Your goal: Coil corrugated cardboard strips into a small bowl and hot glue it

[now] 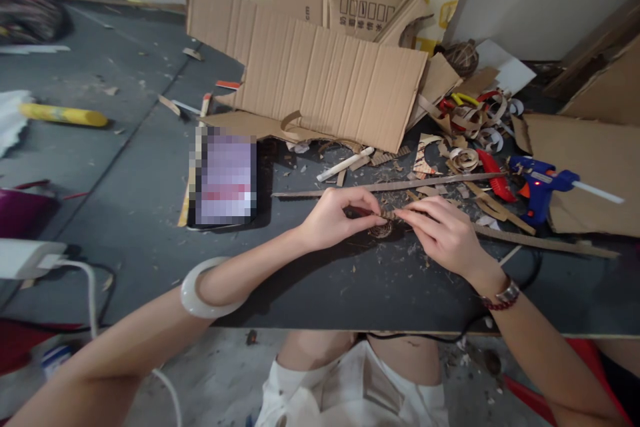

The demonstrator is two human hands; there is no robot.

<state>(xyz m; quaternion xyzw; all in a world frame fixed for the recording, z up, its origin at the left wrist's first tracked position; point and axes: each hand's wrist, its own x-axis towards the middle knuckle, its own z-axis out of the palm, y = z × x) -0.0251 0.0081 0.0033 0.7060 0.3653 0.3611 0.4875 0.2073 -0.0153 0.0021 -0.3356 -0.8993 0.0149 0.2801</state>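
Both my hands meet over the middle of a dark board (310, 293). My left hand (335, 217) is closed, thumb and fingers pinching a small rolled piece of corrugated cardboard (387, 215). My right hand (440, 230) is closed too, pinching the same small piece from the right. A coiled cardboard roll (381, 229) lies on the board just below the fingertips. A long thin cardboard strip (390, 185) lies just beyond my hands.
A blue glue gun (540, 185) lies at the right, beside a red tool (495, 177) and curled cardboard strips (470, 120). Large cardboard sheets (330, 80) stand behind. A blurred-out phone (225, 179) lies left of my hands. Scraps litter the board. A white cable (90, 293) runs at the left.
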